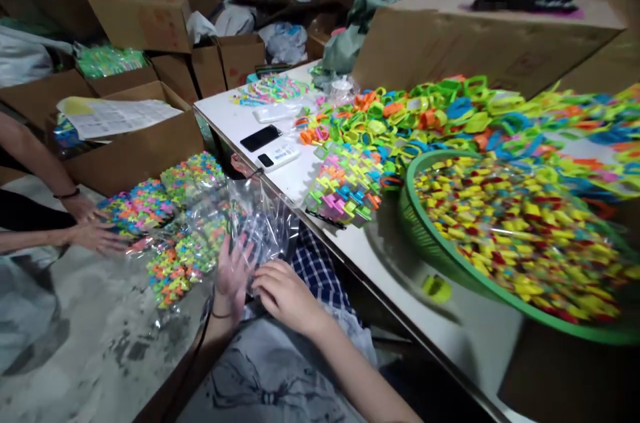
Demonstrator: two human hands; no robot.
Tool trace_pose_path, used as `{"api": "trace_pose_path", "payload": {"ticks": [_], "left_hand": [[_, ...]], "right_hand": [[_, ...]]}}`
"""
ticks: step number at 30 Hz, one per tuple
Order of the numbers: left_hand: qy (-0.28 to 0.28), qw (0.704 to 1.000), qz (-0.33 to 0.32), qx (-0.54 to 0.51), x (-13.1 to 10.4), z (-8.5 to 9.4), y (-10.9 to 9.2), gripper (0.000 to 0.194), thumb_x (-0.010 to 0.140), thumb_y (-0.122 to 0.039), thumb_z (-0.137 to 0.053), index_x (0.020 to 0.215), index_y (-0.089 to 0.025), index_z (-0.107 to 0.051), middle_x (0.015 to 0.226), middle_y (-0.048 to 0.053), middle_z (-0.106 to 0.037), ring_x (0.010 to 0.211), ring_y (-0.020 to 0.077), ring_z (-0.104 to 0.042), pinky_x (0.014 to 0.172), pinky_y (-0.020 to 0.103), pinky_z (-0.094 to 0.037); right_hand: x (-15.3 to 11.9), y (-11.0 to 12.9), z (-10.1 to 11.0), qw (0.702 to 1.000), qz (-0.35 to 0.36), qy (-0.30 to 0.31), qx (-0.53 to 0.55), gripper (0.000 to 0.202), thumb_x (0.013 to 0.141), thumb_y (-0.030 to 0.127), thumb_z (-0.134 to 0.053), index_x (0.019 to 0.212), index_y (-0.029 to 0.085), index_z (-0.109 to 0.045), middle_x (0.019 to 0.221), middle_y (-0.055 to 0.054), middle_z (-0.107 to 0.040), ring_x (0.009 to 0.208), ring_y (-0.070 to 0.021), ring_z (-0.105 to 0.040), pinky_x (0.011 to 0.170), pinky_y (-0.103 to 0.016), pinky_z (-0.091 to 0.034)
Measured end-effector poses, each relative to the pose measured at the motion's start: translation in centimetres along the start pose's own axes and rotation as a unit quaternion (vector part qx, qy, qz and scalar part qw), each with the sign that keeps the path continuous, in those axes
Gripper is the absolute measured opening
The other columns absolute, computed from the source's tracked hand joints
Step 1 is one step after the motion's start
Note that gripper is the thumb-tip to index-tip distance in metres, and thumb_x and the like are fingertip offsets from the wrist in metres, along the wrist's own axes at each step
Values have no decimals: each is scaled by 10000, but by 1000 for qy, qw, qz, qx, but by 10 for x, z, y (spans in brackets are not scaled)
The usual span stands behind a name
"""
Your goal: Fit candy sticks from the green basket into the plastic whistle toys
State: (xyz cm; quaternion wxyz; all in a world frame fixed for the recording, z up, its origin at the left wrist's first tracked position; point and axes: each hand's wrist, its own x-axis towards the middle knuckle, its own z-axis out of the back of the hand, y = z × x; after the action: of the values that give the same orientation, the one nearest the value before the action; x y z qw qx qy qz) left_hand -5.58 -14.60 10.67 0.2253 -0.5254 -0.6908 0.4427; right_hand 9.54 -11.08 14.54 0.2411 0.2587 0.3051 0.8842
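A clear plastic bag (270, 223) stands up in front of me, above my lap. My left hand (233, 274) is against its left side, palm turned up and fingers spread; whether the fingertips are inside the bag I cannot tell. At the bag's lower edge, my right hand (285, 293) has its fingers curled in a pinch on the film. Just left of my hands lie clear bags packed with small colourful plastic pieces (175, 263). Another person's hands (97, 233) rest on the far left bags.
On the white table (353, 246) to my right stand a green basket (415, 236) of yellow and red pieces, a filled bag (345, 186), a black phone (260, 137) and a heap of colourful plastic items (440, 113). Cardboard boxes (145, 149) stand at the left.
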Motion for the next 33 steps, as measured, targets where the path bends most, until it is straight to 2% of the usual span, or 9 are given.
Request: {"api": "trace_pose_path", "payload": {"ticks": [3,6,10,13,17,21,27,30,33], "left_hand": [[-12,998,58,9,-11,25,23,725,783,-699,-464,1420,-421,-259,1486,23,-364,1339,287,-387,1035,499,-373],[-14,994,103,40,-25,42,39,672,837,-661,-385,1429,-360,-283,1492,61,-365,1331,284,-406,1036,511,-377],[-60,982,154,92,-41,65,53,660,783,-441,-604,1380,-261,-390,1409,91,-483,1265,295,-484,1047,455,-394],[-48,973,201,103,-45,85,54,552,770,-349,-647,1282,-211,-493,1292,107,-583,1143,296,-583,977,434,-466],[-68,966,235,88,-33,103,37,374,852,-339,-550,1160,-127,-558,1070,114,-685,932,243,-675,884,411,-520],[-93,958,267,47,-9,97,4,358,894,-363,-476,1120,-104,-578,1010,104,-709,861,199,-684,841,332,-523],[-23,969,245,-26,25,60,-41,503,908,-514,-384,1136,-122,-601,1135,145,-664,852,184,-667,724,290,-543],[-46,983,172,-54,32,50,-42,468,907,-507,-387,1154,-169,-597,1151,115,-653,862,166,-659,730,279,-535],[-98,991,90,-21,31,57,-24,444,880,-473,-459,1240,-223,-530,1180,93,-636,952,161,-639,828,287,-503]], "right_hand": [[-17,-8,-12,999,-14,43,6,99,852,168,-543,849,201,-636,958,-35,-695,983,-179,-588,935,-342,-438],[-33,-15,-21,996,-39,77,10,110,866,175,-542,818,198,-639,943,-30,-695,962,-172,-589,899,-331,-435],[-45,-22,-30,991,-79,111,1,77,831,142,-585,807,186,-644,913,-34,-697,928,-181,-591,864,-335,-433],[-47,-25,-34,986,-93,137,-5,74,823,136,-594,811,181,-651,883,-43,-696,917,-189,-590,864,-342,-429],[-45,-28,-34,981,-108,164,-5,73,825,141,-596,834,174,-661,886,-49,-694,926,-191,-589,882,-342,-428],[-45,-33,-27,973,-121,194,-8,80,840,154,-587,820,164,-664,874,-52,-691,925,-188,-588,886,-331,-426],[-49,-35,-10,948,-178,258,-57,114,860,171,-562,849,158,-675,909,-88,-698,930,-218,-598,877,-339,-428],[-46,-32,-8,938,-205,267,-78,139,877,177,-540,863,157,-676,931,-99,-702,939,-231,-604,881,-351,-433],[-41,-28,-14,940,-207,258,-77,186,906,189,-498,893,147,-679,952,-105,-701,959,-231,-605,899,-366,-441]]}}
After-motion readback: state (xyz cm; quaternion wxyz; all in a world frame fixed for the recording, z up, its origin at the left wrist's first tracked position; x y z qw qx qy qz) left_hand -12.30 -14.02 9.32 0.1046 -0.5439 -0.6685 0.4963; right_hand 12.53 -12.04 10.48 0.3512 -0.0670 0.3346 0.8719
